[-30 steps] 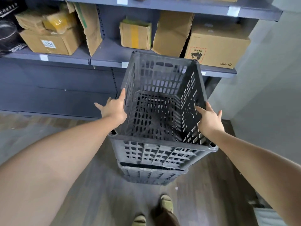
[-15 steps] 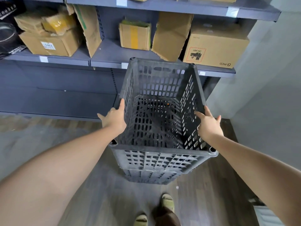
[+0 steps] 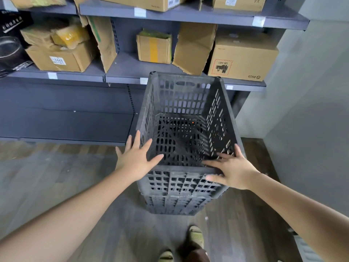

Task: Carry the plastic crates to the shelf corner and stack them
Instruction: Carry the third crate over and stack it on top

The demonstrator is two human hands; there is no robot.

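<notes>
Crates (image 3: 186, 127) stacked on floor (black, slatted) | left hand (image 3: 135, 159) flat at near-left corner, fingers spread | right hand (image 3: 233, 172) on near rim, fingers splayed | beside shelf (image 3: 120, 69)

Storeroom corner with grey metal shelving (image 3: 132, 72) against a pale wall (image 3: 311, 91).
Cardboard boxes (image 3: 243, 57) crowd the upper shelves; grey wood-look plank flooring (image 3: 47, 176) runs below in soft, even light.
</notes>
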